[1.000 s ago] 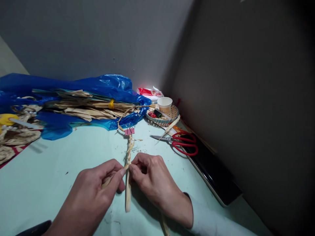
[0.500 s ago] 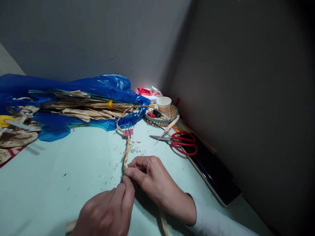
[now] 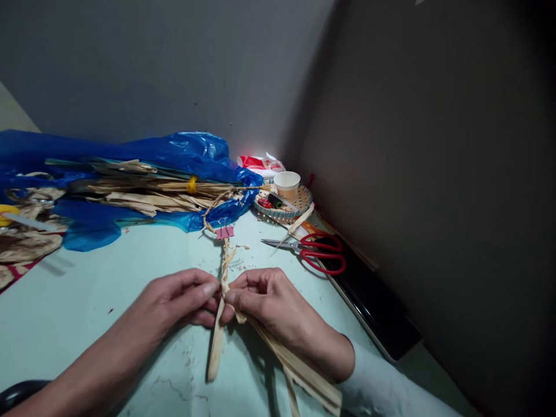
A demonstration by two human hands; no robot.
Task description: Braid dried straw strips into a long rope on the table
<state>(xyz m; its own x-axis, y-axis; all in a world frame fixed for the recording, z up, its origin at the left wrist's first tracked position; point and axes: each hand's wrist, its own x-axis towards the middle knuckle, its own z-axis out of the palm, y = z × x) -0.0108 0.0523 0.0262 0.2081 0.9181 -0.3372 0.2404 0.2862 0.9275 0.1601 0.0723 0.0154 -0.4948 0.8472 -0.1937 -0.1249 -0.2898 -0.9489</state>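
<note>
A braid of dry, straw-coloured fibre strips (image 3: 225, 260) runs toward me from a pink binder clip (image 3: 225, 232) on the table. My right hand (image 3: 271, 307) pinches the braid's near end between thumb and fingers. Long loose strips (image 3: 299, 365) trail from under that hand to the lower right. My left hand (image 3: 186, 298) is closed at the braid's left side, its thumb and fingertips against the fibre. One flat strip (image 3: 215, 347) hangs down between the hands. Beyond the clip, a thin finished cord (image 3: 207, 217) curves toward the back.
A blue plastic bag (image 3: 165, 145) with a fibre bundle (image 3: 160, 191) lies at the back left. Red-handled scissors (image 3: 321, 252) rest partly on a black flat device (image 3: 369, 301) at right. Behind them stands a woven tray (image 3: 299, 211) with a paper cup (image 3: 286, 184). Walls rise behind and right.
My left hand has moved up and left, from below the braid to its side. The flat strip and the loose strips now show. My right hand keeps its pinch nearly in place.
</note>
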